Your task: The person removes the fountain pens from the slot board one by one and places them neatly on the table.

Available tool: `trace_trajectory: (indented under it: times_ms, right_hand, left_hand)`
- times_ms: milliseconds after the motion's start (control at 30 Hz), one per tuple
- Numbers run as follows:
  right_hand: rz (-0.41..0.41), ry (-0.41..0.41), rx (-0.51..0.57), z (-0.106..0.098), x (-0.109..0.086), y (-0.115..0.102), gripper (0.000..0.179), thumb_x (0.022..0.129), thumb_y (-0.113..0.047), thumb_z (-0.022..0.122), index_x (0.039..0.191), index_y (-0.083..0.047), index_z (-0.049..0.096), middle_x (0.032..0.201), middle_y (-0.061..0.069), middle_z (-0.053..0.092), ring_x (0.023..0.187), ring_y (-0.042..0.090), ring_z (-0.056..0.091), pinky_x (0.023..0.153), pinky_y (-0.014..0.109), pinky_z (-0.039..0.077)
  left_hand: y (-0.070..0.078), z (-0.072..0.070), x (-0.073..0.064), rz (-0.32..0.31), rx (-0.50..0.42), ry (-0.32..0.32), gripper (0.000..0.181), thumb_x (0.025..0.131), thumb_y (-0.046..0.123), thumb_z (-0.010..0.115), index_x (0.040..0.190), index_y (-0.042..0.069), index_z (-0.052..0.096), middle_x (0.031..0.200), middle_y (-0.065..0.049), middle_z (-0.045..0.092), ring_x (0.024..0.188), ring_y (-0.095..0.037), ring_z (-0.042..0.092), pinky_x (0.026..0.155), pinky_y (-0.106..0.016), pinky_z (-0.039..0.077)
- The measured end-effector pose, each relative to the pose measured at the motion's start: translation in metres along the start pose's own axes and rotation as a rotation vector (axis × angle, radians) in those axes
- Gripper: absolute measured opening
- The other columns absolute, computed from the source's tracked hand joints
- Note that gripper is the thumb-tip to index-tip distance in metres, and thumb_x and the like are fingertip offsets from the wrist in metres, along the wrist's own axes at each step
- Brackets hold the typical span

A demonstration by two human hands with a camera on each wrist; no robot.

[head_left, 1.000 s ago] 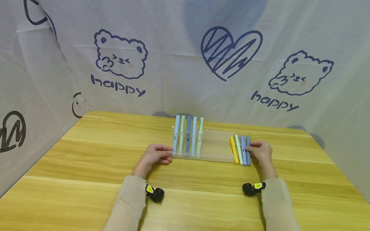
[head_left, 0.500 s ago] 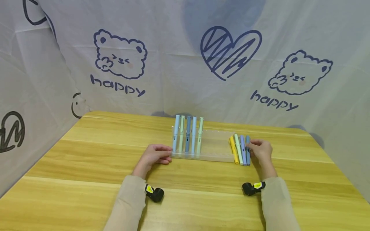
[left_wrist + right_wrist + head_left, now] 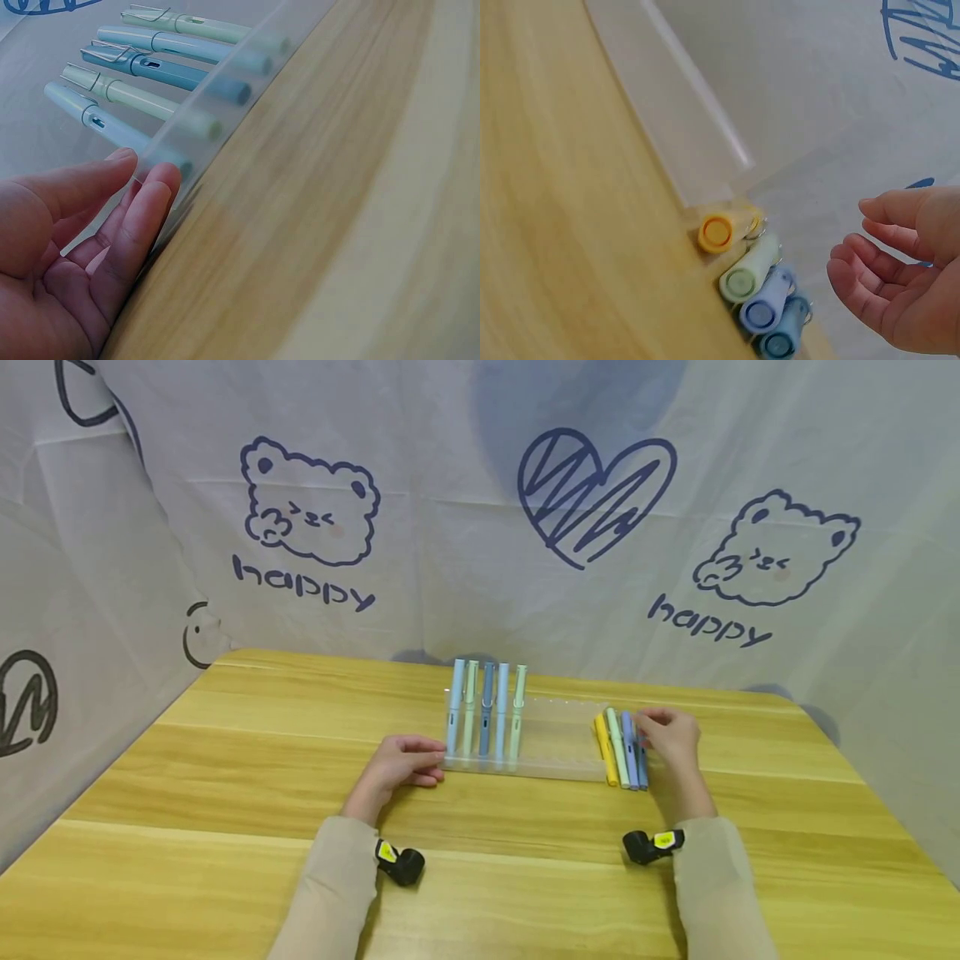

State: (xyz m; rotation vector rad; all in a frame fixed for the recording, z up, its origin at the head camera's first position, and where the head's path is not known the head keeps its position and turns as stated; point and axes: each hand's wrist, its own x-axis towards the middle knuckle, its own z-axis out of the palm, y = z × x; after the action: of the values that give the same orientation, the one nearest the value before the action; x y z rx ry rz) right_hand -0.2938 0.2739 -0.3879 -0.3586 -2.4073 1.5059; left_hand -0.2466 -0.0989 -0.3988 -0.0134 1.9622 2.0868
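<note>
A clear plastic pen stand (image 3: 558, 735) lies on the table with several capped pens (image 3: 165, 71) in its left half, light blue, pale green and dark blue. My left hand (image 3: 401, 762) pinches the stand's near left corner between thumb and fingers. Beside the stand's right end lie a yellow pen (image 3: 606, 750), a pale green pen (image 3: 618, 747), a lilac pen (image 3: 630, 750) and a blue-grey pen (image 3: 781, 337). Over the far end of the blue-grey pen is my right hand (image 3: 671, 739), its fingers loosely bent and, in the right wrist view, apart from the pens with nothing between them.
The wooden table (image 3: 525, 877) reaches back to a pale cloth (image 3: 450, 527) printed with bears and a heart. Black wrist cameras (image 3: 401, 864) are worn at both sleeves.
My right hand has moved from the right side of the blue-grey pen up and slightly left, over its far end. The left hand stays at the stand's corner.
</note>
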Motion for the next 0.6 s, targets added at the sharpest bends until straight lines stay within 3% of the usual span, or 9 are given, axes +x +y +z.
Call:
trace_trajectory:
  times_ms: [167, 267, 333, 433, 600]
  right_hand:
    - [-0.048, 0.030, -0.022, 0.011, 0.033, 0.036, 0.028, 0.083, -0.026, 0.064, 0.099, -0.003, 0.062, 0.091, 0.011, 0.060, 0.070, 0.014, 0.059, 0.049, 0.015, 0.050]
    - [-0.063, 0.023, 0.017, 0.013, 0.040, 0.042, 0.032, 0.081, -0.031, 0.065, 0.098, -0.004, 0.063, 0.091, 0.009, 0.061, 0.072, 0.015, 0.060, 0.053, 0.019, 0.053]
    - [-0.063, -0.001, 0.066, 0.012, 0.036, 0.033, 0.032, 0.081, -0.031, 0.067, 0.097, -0.003, 0.063, 0.089, 0.008, 0.061, 0.071, 0.015, 0.059, 0.051, 0.019, 0.052]
    - [-0.067, -0.046, 0.101, 0.007, 0.011, -0.002, 0.031, 0.082, -0.024, 0.066, 0.097, 0.002, 0.062, 0.085, 0.009, 0.061, 0.070, 0.015, 0.059, 0.052, 0.021, 0.053]
    - [-0.076, -0.045, 0.128, 0.003, -0.029, -0.054, 0.023, 0.082, -0.009, 0.063, 0.093, 0.010, 0.060, 0.074, 0.005, 0.060, 0.062, 0.012, 0.058, 0.053, 0.022, 0.054]
  left_hand:
    - [0.000, 0.000, 0.000, -0.004, 0.004, 0.005, 0.026, 0.084, -0.003, 0.057, 0.107, -0.015, 0.054, 0.072, -0.012, 0.064, 0.057, -0.013, 0.061, 0.056, -0.024, 0.054]
    - [0.001, -0.001, 0.000, -0.004, 0.004, 0.005, 0.026, 0.084, -0.003, 0.057, 0.107, -0.015, 0.054, 0.072, -0.012, 0.064, 0.057, -0.013, 0.061, 0.056, -0.024, 0.054]
    - [0.001, -0.001, 0.000, -0.005, 0.003, 0.005, 0.026, 0.084, -0.003, 0.057, 0.107, -0.015, 0.054, 0.073, -0.012, 0.064, 0.057, -0.013, 0.061, 0.056, -0.024, 0.054]
    - [0.001, -0.001, 0.000, -0.006, 0.002, 0.005, 0.027, 0.084, -0.003, 0.057, 0.108, -0.015, 0.054, 0.073, -0.012, 0.064, 0.057, -0.013, 0.061, 0.056, -0.024, 0.055]
    - [0.001, 0.000, 0.000, -0.006, 0.001, 0.002, 0.027, 0.084, -0.002, 0.057, 0.108, -0.015, 0.054, 0.074, -0.012, 0.064, 0.057, -0.013, 0.061, 0.056, -0.025, 0.055]
